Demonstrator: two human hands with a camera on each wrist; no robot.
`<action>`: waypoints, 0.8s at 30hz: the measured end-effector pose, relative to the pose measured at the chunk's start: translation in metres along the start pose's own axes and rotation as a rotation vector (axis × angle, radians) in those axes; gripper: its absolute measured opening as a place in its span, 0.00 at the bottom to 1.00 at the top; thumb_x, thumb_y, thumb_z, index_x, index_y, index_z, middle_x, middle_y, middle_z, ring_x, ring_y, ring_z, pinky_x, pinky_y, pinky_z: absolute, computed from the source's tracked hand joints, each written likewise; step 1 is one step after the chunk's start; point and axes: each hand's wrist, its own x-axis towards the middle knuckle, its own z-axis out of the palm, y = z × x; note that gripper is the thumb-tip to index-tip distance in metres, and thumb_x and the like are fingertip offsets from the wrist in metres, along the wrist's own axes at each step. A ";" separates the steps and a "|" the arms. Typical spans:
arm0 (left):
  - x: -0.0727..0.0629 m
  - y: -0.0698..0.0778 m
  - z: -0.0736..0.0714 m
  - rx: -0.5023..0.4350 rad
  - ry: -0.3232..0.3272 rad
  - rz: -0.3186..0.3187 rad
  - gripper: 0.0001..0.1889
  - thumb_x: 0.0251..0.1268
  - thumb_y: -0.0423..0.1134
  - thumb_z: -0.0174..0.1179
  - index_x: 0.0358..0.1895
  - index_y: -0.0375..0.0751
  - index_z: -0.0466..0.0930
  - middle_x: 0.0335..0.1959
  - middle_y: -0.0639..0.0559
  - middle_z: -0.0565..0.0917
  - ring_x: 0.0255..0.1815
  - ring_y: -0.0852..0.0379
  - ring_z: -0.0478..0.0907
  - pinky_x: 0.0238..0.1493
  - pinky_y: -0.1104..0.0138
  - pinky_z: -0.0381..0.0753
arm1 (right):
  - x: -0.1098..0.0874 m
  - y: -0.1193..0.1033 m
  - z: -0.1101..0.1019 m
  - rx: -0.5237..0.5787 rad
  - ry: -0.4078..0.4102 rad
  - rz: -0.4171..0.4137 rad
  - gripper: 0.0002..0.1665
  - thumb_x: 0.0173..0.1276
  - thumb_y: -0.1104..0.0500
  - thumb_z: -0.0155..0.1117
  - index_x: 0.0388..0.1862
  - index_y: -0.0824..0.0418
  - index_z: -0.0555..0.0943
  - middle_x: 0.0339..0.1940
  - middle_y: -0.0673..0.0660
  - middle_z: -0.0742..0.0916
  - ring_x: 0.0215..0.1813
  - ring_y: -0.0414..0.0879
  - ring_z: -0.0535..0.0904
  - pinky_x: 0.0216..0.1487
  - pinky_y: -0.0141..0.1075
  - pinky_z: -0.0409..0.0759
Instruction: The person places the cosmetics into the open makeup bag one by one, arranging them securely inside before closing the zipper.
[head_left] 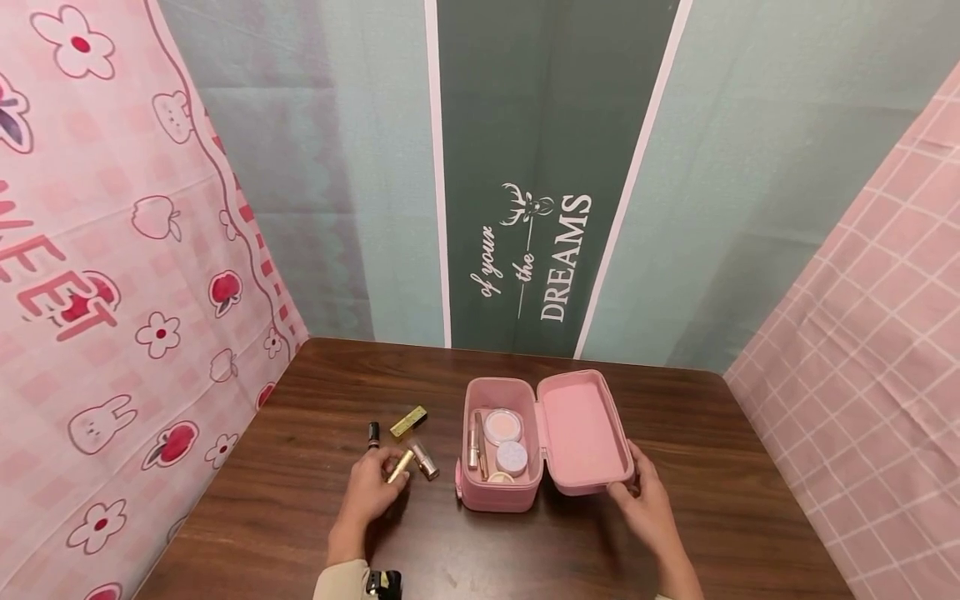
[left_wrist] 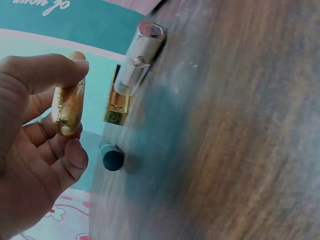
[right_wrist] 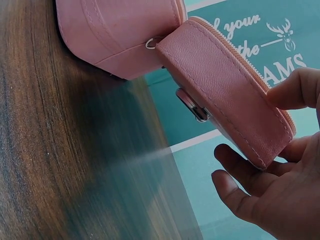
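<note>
My left hand [head_left: 367, 490] pinches a gold lipstick tube [left_wrist: 69, 107] between thumb and fingers, raised off the table in the left wrist view. Close by lie a clear-and-silver lipstick tube [head_left: 423, 460], a gold rectangular tube [head_left: 408, 422] and a black tube [head_left: 373, 433], partly hidden behind the hand in the head view. A pink cosmetic case [head_left: 498, 500] stands to the right with its lid [head_left: 581, 429] swung out. My right hand [head_left: 651, 508] grips the lid's outer corner, thumb on the zippered rim and fingers beneath.
Inside the case are a round compact [head_left: 503, 427], a pale round container [head_left: 512, 457], slim tubes [head_left: 473, 446] and a partly hidden round item. Printed cloths hang behind and beside the wooden table [head_left: 720, 467]. A metal ring [right_wrist: 152, 43] sits near the lid's hinge.
</note>
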 end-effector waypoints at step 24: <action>0.021 0.062 0.013 0.046 0.026 -0.242 0.12 0.44 0.37 0.64 0.36 0.40 0.82 0.17 0.59 0.72 0.18 0.58 0.68 0.21 0.62 0.68 | 0.001 0.001 0.000 -0.006 -0.004 -0.007 0.39 0.56 0.70 0.61 0.67 0.74 0.59 0.51 0.69 0.74 0.44 0.47 0.73 0.40 0.29 0.74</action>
